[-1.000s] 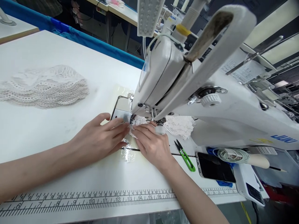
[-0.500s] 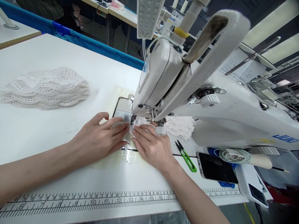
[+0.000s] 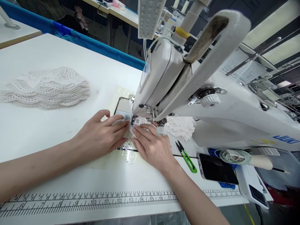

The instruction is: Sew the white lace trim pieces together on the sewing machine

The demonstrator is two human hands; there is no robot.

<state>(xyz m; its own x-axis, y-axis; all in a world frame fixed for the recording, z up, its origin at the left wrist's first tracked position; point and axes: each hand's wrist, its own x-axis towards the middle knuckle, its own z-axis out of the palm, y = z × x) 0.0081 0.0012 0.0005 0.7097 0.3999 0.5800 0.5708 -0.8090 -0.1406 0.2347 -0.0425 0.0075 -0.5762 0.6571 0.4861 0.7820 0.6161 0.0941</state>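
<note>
At the centre of the frame, the left hand (image 3: 100,137) is lying flat and open on the worktop (image 3: 47,137), its fingertips pressing the edge of a white lace piece (image 3: 180,126) by the presser foot of the sewing machine (image 3: 211,93). The right hand (image 3: 152,148), also flat and gripping nothing, is pressing the lace just beside it. The lace is trailing right under the machine arm. Green thread snips (image 3: 187,154) and a phone (image 3: 217,170) are lying at lower right; a lace stack (image 3: 47,89) is sitting at upper left.

On the counter (image 3: 47,137), lace piece (image 3: 180,126) under the sewing machine (image 3: 211,103); from it, lace stack (image 3: 47,89) at ten o'clock, snips (image 3: 187,155) and phone (image 3: 217,170) at four, ruler (image 3: 93,203) at six.
</note>
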